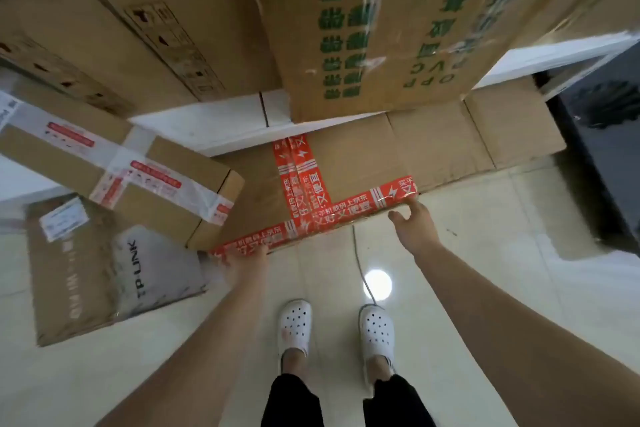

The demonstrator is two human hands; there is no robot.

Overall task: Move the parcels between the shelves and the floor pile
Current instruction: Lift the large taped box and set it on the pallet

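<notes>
Cardboard, broad and flat, makes up the red-taped parcel [346,177]. It lies low on the floor [485,253], with its far end tucked under the white shelf [207,121]. The left hand [247,258] grips its near left corner, fingers wrapped over the taped edge. The right hand [414,218] meets the near right corner with the thumb spread; I cannot tell whether its fingers have closed underneath. The panel looks stiff but thin, probably light, and the glossy tape may be slippery. Holding under both near corners seems the soundest grip. Just left, a white-taped box [138,184] leans over a TP-LINK parcel [156,270]. A green-printed carton [381,28] sits on the shelf above.
</notes>
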